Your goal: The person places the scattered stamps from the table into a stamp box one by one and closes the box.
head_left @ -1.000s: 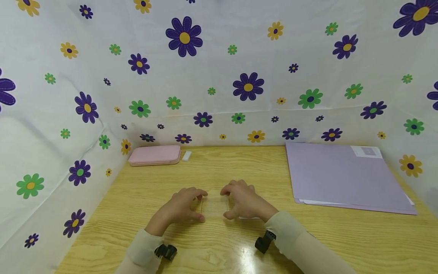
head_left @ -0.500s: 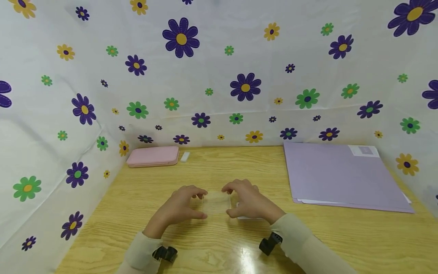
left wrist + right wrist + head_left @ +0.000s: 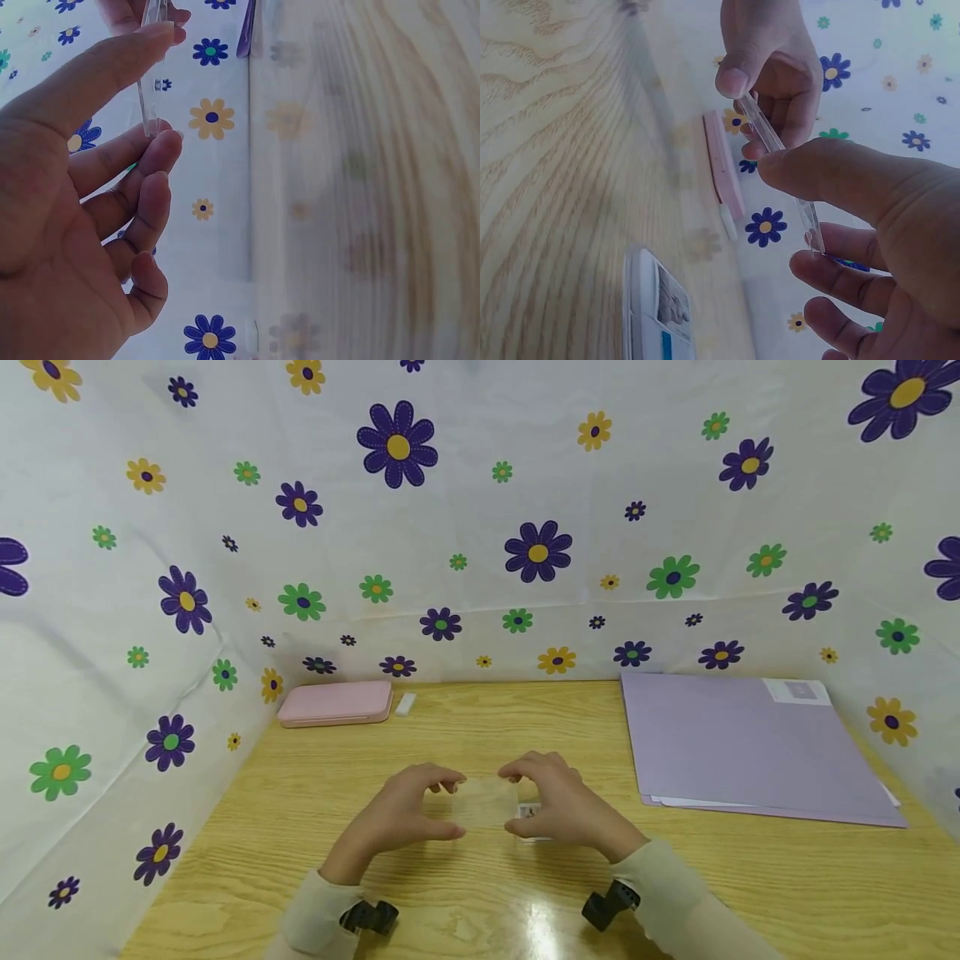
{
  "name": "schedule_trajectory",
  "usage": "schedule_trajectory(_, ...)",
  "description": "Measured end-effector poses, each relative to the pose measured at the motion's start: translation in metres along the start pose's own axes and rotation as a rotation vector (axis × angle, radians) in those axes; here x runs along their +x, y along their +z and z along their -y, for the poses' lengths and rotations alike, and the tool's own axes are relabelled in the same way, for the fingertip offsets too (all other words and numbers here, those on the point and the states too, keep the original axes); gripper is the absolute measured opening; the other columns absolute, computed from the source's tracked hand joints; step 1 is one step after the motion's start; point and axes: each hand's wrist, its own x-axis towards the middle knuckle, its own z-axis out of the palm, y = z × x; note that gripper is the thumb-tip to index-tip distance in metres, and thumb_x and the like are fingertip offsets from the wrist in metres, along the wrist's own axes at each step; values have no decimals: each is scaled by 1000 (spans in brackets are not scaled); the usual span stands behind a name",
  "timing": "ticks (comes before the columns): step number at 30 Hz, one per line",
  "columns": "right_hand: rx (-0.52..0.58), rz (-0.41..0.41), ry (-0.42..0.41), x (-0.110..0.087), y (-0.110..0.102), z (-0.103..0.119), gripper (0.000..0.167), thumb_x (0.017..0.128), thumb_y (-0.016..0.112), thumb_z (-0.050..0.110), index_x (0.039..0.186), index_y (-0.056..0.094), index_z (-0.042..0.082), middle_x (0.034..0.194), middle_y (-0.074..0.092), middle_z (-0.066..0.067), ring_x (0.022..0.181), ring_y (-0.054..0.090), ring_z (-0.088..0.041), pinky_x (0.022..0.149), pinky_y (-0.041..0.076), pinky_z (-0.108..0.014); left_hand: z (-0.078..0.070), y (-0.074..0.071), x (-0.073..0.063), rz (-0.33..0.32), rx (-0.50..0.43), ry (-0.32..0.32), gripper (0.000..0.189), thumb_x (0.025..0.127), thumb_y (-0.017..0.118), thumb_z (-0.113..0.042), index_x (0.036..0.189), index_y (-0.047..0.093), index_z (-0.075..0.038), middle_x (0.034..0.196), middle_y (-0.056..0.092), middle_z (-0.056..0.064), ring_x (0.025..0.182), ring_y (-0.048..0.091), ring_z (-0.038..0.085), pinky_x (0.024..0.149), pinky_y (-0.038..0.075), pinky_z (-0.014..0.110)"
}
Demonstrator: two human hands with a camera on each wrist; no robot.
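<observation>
A thin, clear plastic rectangular piece (image 3: 486,804) is held in the air above the wooden table, seen almost edge-on in the right wrist view. My left hand (image 3: 405,810) pinches its left end between thumb and fingertips; the other fingers curl loosely in the left wrist view. At the opposite end, my right hand (image 3: 562,806) grips it the same way, with its thumb on the near edge and a finger on the far one. Below the right hand lies a small white box-like item (image 3: 664,311) with a picture on its face, partly hidden by that hand in the head view.
A pink case (image 3: 336,703) and a small white block (image 3: 406,704) lie at the back left of the table (image 3: 300,852). Lilac folders (image 3: 742,743) with papers are on the right. A flower-print cloth (image 3: 465,502) hangs behind and along the sides.
Both hands have shifted slightly to the right with the clear plastic piece, which they hold throughout. More of the white item's picture shows beside my right hand.
</observation>
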Motion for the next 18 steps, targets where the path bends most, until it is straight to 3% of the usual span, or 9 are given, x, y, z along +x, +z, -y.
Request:
schedule_trajectory(7,33,-8,-14,-9,-11,-3,59,80,84,24,132,59,16,117,58,5,116,46,-29,91,41,-49,-10,1,4,-11,-29,30,64,80,84,-36,133,61,-8,112,63,6,105,57,30,87,48,50)
schedule_trajectory(14,46,-21,-32,-18,-20,-7,61,81,84,30,134,58,17,121,56,4,116,45,-28,91,43,-48,-20,2,11,-1,-37,40,63,79,84,-35,134,60,-14,113,63,6,106,57,29,88,47,49)
schedule_trajectory(18,28,-49,-31,-22,-26,-8,63,80,84,34,135,58,17,120,56,8,116,46,-26,92,43,-48,-28,1,15,-8,3,44,63,79,84,-37,134,60,-18,111,62,0,106,57,26,87,47,44)
